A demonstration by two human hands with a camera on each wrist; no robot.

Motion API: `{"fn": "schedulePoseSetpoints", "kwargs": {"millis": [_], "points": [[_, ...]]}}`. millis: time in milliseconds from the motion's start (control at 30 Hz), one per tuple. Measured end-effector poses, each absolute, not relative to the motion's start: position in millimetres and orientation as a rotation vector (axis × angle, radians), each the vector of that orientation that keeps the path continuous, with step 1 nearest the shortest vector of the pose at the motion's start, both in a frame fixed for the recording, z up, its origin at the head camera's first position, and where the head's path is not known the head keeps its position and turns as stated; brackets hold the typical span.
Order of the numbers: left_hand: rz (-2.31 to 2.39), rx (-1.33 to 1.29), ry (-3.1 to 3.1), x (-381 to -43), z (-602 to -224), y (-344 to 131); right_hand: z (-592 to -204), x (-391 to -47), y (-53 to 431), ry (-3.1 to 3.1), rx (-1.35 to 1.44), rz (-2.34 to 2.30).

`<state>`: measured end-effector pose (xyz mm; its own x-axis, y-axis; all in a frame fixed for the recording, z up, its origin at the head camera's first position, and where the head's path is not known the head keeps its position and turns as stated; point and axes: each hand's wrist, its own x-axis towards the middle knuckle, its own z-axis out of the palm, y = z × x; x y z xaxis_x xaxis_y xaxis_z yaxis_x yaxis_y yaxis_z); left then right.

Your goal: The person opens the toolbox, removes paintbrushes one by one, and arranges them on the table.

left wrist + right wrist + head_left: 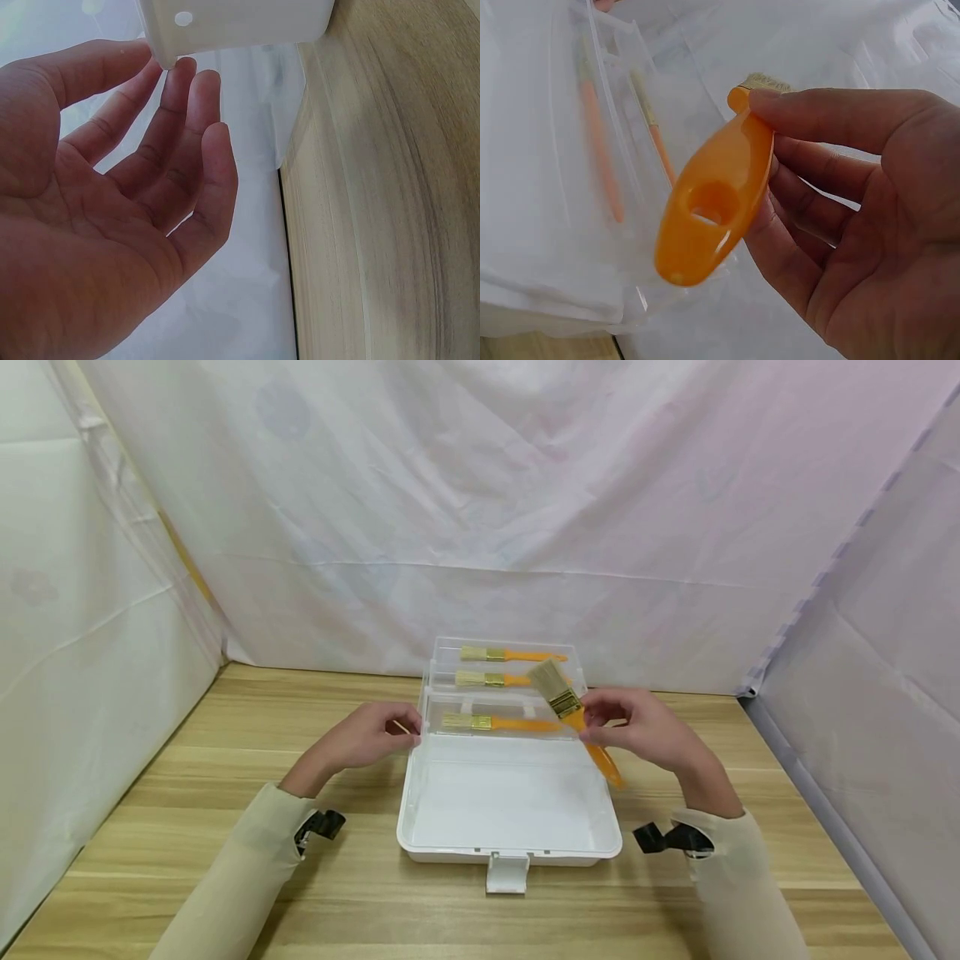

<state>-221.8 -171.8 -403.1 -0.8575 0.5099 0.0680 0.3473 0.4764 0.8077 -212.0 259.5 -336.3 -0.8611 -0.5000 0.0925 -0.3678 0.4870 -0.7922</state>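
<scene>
One wide brush (564, 702) is held slantwise above the right side of the box (510, 806), bristles off toward the trays (495, 703), handle sloping back to the right. To manage it well, I would grip the handle near its neck, turn the wrist until the brush lies level with the trays, and hold the bristles clear of the plastic so that they do not snag or bend. Slow moves seem best, since a fingertip grip could let the handle swing. A light touch should steady the box; a push at its side might shift it.

The brush is well to the right of the left hand (367, 735) and directly at the right hand (637, 722), which pinches its handle between thumb and fingers, the other fingers loosely bent. The left hand is half curled, tips of thumb and finger together on the box's left edge, near the trays, the palm hollow.

Three thin brushes (517, 724) lie in the trays, one behind another, bristles to the left. The box stands open between the hands, its white floor showing, its latch (507, 872) out at the near side. Underneath is the wood-grained desk (360, 860); behind hangs a pale curtain (450, 510).
</scene>
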Motion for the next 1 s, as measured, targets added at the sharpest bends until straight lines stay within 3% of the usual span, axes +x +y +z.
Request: {"fn": "schedulePoseSetpoints", "kwargs": {"millis": [1000], "points": [[1.327, 0.750, 2.545, -221, -403, -172, -356, -227, 312, 2.369, -0.614, -1.644]]}}
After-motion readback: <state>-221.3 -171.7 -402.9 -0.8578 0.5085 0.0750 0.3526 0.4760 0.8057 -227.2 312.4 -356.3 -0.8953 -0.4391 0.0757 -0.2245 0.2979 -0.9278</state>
